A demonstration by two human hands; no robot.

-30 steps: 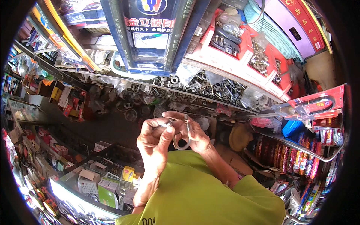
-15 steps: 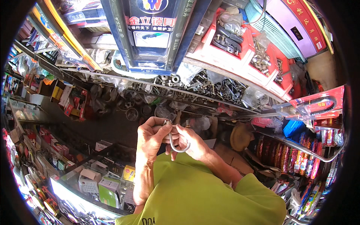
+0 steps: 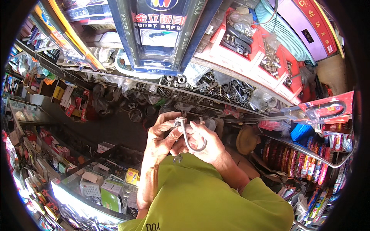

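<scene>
A bent silver U-bolt [image 3: 185,135] is held up between both hands, over my green shirt. Its curved end hangs down, and nuts sit near its two upper ends. My left hand [image 3: 161,139] is closed at the left leg, thumb and fingers by the nut [image 3: 179,121]. My right hand [image 3: 211,145] is closed round the bend and the right leg. Below the left fingers juts a small forked metal end [image 3: 178,158], like the jaw of a spanner; the fingers hide the rest of it.
Beyond my hands runs a shelf tray of loose bolts and nuts [image 3: 227,86]. Red bins [image 3: 246,56] of hardware stand above it at right, beside a dark blue display box [image 3: 162,50]. A glass counter with small boxes [image 3: 111,192] lies at left; a metal rail [image 3: 308,154] curves at right.
Both hands have shifted slightly right with the U-bolt, and the right hand has turned more palm up. The forked metal end now shows below the left fingers.
</scene>
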